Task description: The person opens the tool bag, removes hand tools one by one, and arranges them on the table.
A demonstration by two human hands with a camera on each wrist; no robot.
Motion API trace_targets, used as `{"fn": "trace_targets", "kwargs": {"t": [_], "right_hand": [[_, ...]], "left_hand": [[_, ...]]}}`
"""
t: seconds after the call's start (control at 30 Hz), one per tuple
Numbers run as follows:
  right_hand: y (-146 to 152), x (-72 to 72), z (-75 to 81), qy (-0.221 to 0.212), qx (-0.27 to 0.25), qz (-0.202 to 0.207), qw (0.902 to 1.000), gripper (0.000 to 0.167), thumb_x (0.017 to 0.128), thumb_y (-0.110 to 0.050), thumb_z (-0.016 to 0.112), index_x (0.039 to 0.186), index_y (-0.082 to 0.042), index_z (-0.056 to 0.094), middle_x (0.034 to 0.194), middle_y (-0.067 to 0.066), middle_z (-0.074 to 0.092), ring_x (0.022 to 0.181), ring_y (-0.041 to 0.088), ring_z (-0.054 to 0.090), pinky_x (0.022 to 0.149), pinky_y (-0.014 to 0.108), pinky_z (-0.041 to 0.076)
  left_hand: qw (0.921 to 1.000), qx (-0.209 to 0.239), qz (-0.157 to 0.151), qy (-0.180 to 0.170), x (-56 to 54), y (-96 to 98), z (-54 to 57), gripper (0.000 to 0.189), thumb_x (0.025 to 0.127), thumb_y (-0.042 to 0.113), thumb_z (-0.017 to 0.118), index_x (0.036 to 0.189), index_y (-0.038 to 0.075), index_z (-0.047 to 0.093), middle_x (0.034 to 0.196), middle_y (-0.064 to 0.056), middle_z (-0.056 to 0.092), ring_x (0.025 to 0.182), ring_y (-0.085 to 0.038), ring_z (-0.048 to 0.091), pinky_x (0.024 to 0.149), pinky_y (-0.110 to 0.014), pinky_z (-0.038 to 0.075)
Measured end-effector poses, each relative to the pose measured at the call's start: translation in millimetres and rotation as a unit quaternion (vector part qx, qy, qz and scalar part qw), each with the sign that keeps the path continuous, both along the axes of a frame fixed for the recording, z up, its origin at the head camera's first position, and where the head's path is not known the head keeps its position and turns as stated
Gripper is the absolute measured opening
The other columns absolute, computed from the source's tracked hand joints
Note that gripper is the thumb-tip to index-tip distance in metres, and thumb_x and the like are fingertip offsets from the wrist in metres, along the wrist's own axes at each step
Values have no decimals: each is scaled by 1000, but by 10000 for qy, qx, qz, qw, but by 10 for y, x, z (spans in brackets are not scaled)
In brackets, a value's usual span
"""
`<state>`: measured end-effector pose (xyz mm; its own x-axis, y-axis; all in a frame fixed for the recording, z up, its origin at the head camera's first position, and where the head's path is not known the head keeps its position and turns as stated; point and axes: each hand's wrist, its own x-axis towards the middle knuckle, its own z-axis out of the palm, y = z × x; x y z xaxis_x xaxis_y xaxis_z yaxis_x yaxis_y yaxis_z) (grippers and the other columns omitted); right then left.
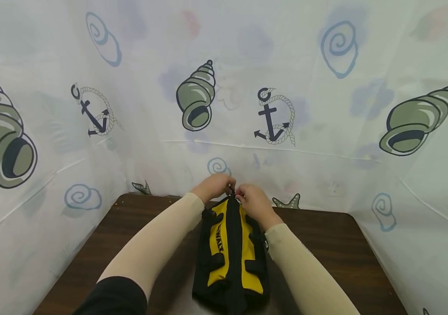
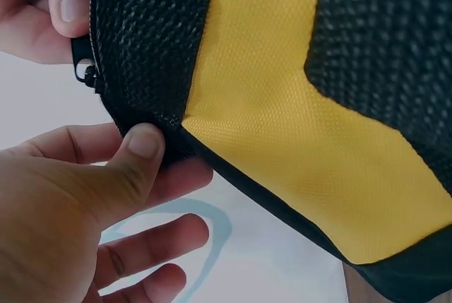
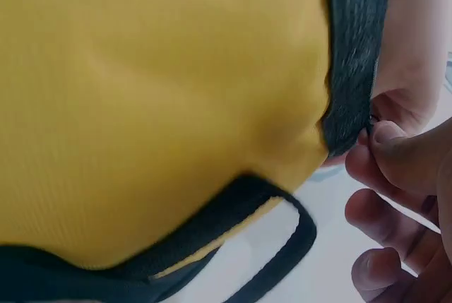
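We see a yellow-and-black bag [image 1: 234,249] lying lengthwise on the brown table [image 1: 141,218], roughly mid-width, far end by the table's back edge. Both hands at that far end, close together. Left hand [image 1: 215,186]: thumb and finger pinch the black fabric at the bag's end, just below the zip pull [image 2: 80,47] in the left wrist view; other fingers loose, parted. Right hand [image 1: 256,202]: thumb and fingertip pinch the zip pull, remaining fingers loosely bent. We note a black strap loop [image 3: 306,229] standing off the bag's side, and "WALT" lettering [image 1: 219,239] readable on the yellow part. Forearms wear beige sleeves [image 1: 162,232], with a black cuff [image 1: 115,295] on the left. Behind, we have white cloth [image 1: 231,30] printed with shells and anchors
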<state>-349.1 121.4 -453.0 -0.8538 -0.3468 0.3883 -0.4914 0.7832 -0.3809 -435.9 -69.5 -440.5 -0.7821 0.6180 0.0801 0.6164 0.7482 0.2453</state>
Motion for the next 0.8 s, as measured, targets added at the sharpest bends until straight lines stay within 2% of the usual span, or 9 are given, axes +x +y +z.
{"fn": "trace_targets", "kwargs": {"t": [0.2, 0.47, 0.63, 0.8], "right_hand": [[-17, 106, -38, 414, 228, 156, 9988, 8, 108, -12, 70, 102, -13, 76, 101, 2, 73, 90, 19, 71, 82, 36, 61], [-5, 325, -105, 617, -81, 376, 9974, 10, 105, -12, 73, 97, -15, 78, 92, -4, 70, 81, 12, 69, 76, 30, 60], [41, 539, -140, 748, -220, 596, 9952, 8, 105, -11, 73, 99, -13, 79, 95, -3, 71, 87, 13, 71, 80, 29, 62], [99, 794, -183, 845, -285, 534, 9946, 7, 104, -12, 75, 99, -15, 78, 95, -5, 71, 88, 12, 70, 82, 28, 62]], "left_hand": [[9999, 105, 90, -70, 20, 2, 33, 14, 107, 11, 70, 100, 21, 77, 96, 3, 76, 88, -15, 67, 87, -35, 59], [9993, 172, 202, -273, 14, -20, 32, 13, 107, 13, 71, 98, 20, 77, 95, 3, 77, 89, -15, 68, 90, -35, 59], [9988, 206, 287, -330, 20, -23, 39, 13, 107, 13, 70, 98, 18, 76, 93, 2, 76, 88, -16, 66, 87, -35, 57], [9985, 224, 267, -413, 30, 11, 45, 13, 108, 13, 69, 98, 18, 76, 94, 1, 76, 90, -16, 67, 88, -35, 58]]}}
